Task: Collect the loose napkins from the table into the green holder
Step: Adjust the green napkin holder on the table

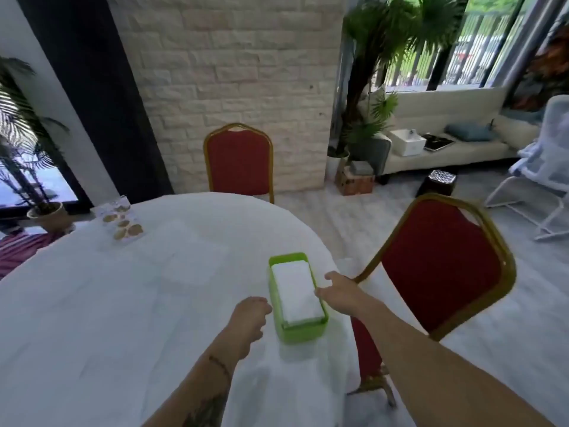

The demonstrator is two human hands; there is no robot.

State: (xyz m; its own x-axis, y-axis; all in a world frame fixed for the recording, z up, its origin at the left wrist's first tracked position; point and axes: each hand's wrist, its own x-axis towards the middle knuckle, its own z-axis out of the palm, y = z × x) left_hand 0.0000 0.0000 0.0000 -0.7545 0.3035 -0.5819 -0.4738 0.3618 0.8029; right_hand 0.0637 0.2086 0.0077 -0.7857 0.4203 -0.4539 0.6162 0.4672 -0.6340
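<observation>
A green holder (303, 332) stands near the right edge of the round table with a white cloth (92, 318). A flat stack of white napkins (297, 294) fills it. My left hand (249, 318) hovers just left of the holder, fingers loosely curled, holding nothing. My right hand (337, 292) is at the holder's right wall, its fingertips at the rim beside the napkins. A faint white napkin shape (187, 257) lies on the cloth beyond the holder, hard to tell from the cloth.
A patterned card or packet (121, 223) lies at the table's far left. One red chair (238, 161) stands behind the table, another red chair (440, 266) close at the right. Plants, a sofa and windows are further off.
</observation>
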